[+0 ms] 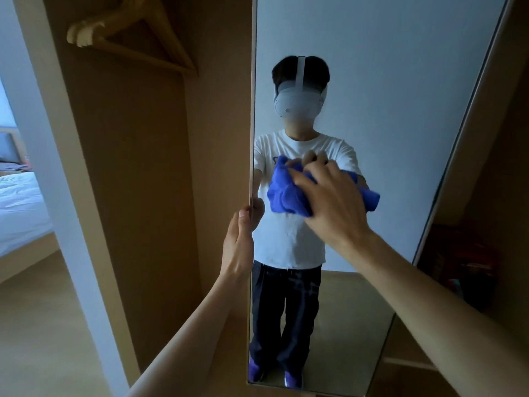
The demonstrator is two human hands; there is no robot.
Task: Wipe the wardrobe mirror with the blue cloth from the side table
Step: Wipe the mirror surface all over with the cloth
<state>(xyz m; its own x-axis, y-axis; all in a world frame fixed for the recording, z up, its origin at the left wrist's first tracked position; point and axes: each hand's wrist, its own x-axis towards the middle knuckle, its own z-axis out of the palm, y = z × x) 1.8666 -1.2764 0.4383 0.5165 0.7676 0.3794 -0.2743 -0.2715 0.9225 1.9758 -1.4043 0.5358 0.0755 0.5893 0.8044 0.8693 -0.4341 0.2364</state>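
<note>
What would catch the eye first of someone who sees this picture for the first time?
The bright blue cloth, bunched in the right hand and pressed against the tall mirror near the middle of the view, stands out most. The left hand grips the mirror's left edge, lower and to the left of the cloth. At the top left, pale wooden hangers hang inside the open wardrobe.
</note>
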